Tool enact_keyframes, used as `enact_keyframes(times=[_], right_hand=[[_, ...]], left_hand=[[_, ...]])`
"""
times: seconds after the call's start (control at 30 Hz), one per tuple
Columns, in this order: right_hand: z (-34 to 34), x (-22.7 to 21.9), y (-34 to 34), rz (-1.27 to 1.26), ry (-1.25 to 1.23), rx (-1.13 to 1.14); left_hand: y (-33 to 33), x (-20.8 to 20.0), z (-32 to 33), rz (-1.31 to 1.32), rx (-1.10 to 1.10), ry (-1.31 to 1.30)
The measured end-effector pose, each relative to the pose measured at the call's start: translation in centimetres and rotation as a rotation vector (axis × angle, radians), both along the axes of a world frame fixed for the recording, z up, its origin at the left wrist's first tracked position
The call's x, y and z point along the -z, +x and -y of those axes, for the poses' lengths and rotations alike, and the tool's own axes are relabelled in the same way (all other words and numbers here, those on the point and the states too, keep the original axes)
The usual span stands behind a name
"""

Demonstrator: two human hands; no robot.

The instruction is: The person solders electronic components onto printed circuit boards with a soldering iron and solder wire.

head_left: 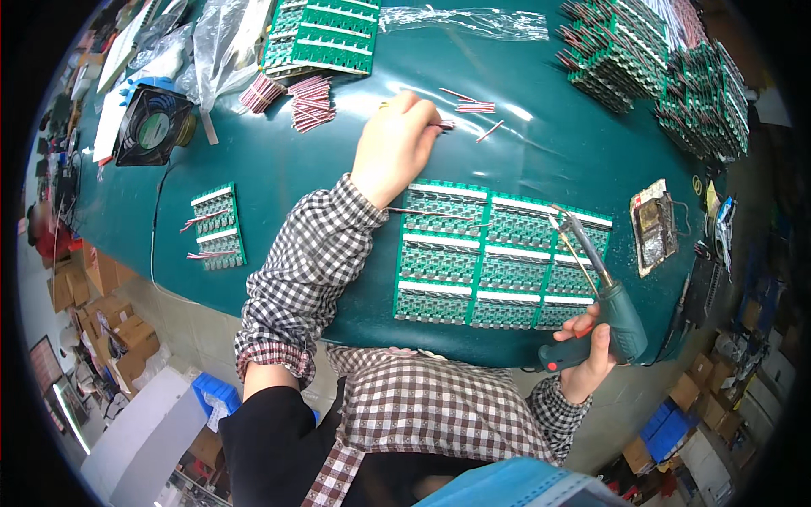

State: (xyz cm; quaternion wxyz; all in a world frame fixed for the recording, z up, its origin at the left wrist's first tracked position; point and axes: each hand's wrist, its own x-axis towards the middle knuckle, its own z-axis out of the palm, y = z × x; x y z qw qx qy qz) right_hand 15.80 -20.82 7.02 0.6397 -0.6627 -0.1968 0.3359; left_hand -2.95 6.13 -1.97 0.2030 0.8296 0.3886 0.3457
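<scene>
My left hand (395, 142) reaches over the mat with its fingers closed on a small bunch of short red-and-white wires (445, 125). More cut wires (476, 107) lie loose just past the fingertips. In my right hand (591, 351) is a green soldering gun (621, 317), its tip pointing up and left over the right part of a panel of green circuit boards (515, 226). That panel lies flat in front of me, in several joined blocks with white strips. One long wire (431, 215) lies across its upper left block.
A small board piece (220, 226) with wires and a black fan (154, 127) stand at left. Wire bundles (312, 103) and stacked boards (325, 38) lie at the back. Wired boards (621, 55) are piled far right, above a solder tray (652, 228).
</scene>
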Motion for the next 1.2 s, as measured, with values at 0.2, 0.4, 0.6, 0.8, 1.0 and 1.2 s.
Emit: enact_keyframes(times=[0.2, 0.4, 0.6, 0.8, 1.0, 1.2], right_hand=[[0.1, 0.0, 0.5, -0.008, -0.005, 0.015], [-0.1, 0.0, 0.9, -0.024, -0.012, 0.023], [0.0, -0.1, 0.8, -0.045, 0.005, 0.020], [-0.3, -0.3, 0.6, -0.009, -0.017, -0.027], [-0.2, -0.3, 0.6, -0.013, -0.014, -0.025], [-0.1, 0.0, 0.8, -0.072, 0.005, -0.007]], left_hand=[[1.6, -1.0, -0.1, 0.000, 0.053, -0.012], [1.4, -2.2, 0.5, 0.011, 0.000, 0.094], [1.2, -5.1, 2.8, 0.579, 0.186, -1.149], [1.3, -4.9, 4.3, 0.559, 0.240, -1.320], [2.1, -3.2, 7.9, 0.106, 0.250, -0.064], [1.4, -2.5, 10.3, -0.202, 0.389, -0.028]])
